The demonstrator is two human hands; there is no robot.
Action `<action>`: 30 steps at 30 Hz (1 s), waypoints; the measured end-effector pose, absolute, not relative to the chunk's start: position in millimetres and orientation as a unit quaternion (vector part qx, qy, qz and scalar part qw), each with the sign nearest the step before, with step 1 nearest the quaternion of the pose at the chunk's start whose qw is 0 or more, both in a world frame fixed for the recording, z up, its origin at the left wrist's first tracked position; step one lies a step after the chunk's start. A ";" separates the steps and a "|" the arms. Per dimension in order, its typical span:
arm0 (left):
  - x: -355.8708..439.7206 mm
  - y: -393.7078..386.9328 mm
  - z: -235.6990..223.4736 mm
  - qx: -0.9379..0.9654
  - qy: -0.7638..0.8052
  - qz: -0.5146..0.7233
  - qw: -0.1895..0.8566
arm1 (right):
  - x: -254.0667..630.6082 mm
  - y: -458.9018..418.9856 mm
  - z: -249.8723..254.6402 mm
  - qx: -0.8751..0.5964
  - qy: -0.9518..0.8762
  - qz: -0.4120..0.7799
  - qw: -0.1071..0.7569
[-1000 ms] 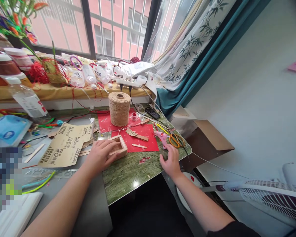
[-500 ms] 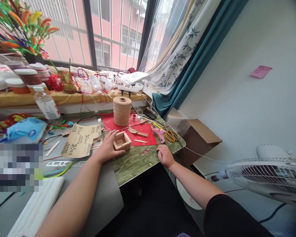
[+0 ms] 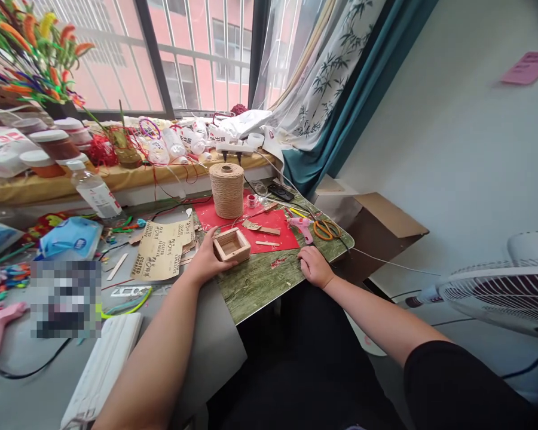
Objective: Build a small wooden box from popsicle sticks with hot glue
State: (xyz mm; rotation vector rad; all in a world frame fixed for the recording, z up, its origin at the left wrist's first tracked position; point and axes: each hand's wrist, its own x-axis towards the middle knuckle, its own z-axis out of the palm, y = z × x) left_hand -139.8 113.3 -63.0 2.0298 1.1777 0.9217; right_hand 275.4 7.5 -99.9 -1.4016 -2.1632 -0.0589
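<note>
A small open-topped wooden box (image 3: 234, 254) sits on the green marbled tabletop, tilted slightly in my view. My left hand (image 3: 207, 260) grips its left side, thumb along the front and fingers round the back. Near the table's right front edge rests my right hand (image 3: 315, 267), its fingers curled in and nothing visible in them. Just beyond it lies a pink glue gun (image 3: 303, 226), beside orange-handled scissors (image 3: 326, 230). Behind the box, a red sheet (image 3: 287, 236) carries a flat wooden stick (image 3: 268, 243), other scraps and a big spool of twine (image 3: 226, 191).
Sandpaper sheets (image 3: 159, 254) lie left of the box. A water bottle (image 3: 96, 191), a blue packet (image 3: 72, 237) and a white slab-like pack (image 3: 103, 364) are farther left. A second pink glue gun (image 3: 0, 328) shows at the left edge. A fan (image 3: 506, 292) stands at right.
The view has swung left, so the scene appears shifted right and more of the left side shows. Both hands keep their places, the left one still on the box.
</note>
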 end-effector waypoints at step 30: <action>-106.2 104.8 -62.5 0.787 0.522 0.237 0.230 | 259.8 71.3 -71.1 -0.480 -0.788 0.134 0.360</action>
